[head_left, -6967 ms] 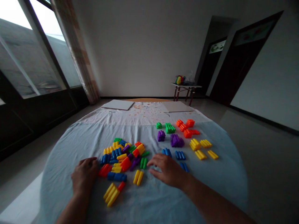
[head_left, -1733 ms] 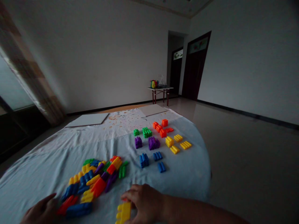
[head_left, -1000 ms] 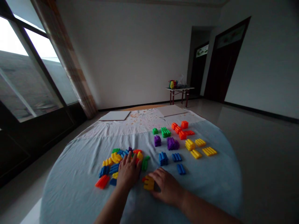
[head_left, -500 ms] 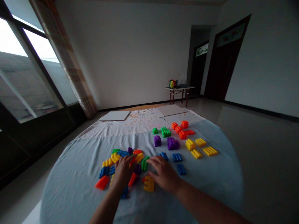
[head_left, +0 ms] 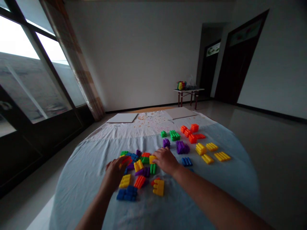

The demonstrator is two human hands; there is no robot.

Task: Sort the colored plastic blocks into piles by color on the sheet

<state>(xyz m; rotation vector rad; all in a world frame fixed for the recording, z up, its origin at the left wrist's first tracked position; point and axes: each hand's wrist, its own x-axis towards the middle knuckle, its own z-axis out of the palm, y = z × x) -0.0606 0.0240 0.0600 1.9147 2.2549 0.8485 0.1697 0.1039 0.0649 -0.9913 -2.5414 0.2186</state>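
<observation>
A round, cloth-covered table spreads before me, two pale boards at its far end. On the right, much looks done: blocks lie apart by colour, in an orange group, a yellow group, a purple group, a green group and a few blue blocks beside my forearm. On the left, a mixed pile lies jumbled, a fair share, I judge, left ungrouped. My left hand curves over its left side, fingers bent at an orange-red block; my right hand meets its right edge, fingertips at a yellow block. Whether either grips, I cannot tell.
</observation>
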